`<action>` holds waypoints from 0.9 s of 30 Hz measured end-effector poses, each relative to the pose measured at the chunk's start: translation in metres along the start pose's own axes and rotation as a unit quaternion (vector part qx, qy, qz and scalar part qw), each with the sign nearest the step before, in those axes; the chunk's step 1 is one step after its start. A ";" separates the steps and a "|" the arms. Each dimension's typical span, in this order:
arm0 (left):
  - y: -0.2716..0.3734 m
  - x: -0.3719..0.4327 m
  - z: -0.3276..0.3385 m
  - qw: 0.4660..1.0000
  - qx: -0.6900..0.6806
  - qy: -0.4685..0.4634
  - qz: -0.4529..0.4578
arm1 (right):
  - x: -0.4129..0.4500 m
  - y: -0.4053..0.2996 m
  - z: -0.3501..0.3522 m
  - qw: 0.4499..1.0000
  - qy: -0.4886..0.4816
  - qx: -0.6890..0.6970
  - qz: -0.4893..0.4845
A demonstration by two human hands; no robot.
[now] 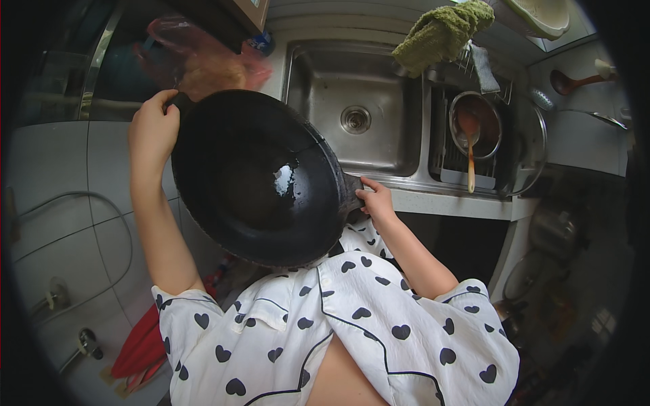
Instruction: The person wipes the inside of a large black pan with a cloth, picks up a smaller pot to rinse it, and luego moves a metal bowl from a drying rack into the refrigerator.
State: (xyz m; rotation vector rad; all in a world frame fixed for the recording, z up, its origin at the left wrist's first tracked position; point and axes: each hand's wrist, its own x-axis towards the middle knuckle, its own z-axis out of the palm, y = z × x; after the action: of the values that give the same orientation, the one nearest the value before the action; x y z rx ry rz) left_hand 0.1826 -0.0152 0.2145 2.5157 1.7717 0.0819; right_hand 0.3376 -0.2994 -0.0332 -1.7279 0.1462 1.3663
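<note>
A large black wok (244, 167) is held up in front of my body by its two side handles. My left hand (155, 124) grips the handle at its upper left. The fingers of my right hand (377, 202) close on the opposite handle (351, 192), at the right rim. The wok's dark inside faces me, and a wet, shiny patch (284, 180) catches the light there. Behind and to the right of the wok lies the steel sink basin (391, 147), with a round drain (355, 120) in its floor.
Right of the basin, a rack (469, 177) bears a metal pot (500, 137) with an orange ladle (471, 157). A green towel (447, 33) hangs above. At upper left lies a pink plastic bag (177, 38). A grey hose (124, 223) runs along the tiled wall at left.
</note>
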 end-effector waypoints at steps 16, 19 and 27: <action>-0.145 -0.016 0.066 0.978 -0.197 0.055 -0.051 | 0.010 -0.042 0.013 0.971 0.061 -0.072 -0.219; -0.179 -0.020 0.091 0.965 -0.238 0.078 -0.073 | 0.011 -0.060 0.022 0.958 0.065 -0.112 -0.257; -0.224 -0.049 0.132 0.902 -0.380 -0.019 -0.205 | 0.039 -0.093 0.042 0.912 0.099 -0.223 -0.331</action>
State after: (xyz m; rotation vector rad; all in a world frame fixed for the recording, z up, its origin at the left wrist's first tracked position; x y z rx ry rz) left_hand -0.0330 0.0113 0.0644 1.5681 1.7458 0.5701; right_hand 0.3764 -0.1999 -0.0119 -2.0236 -0.6376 0.7445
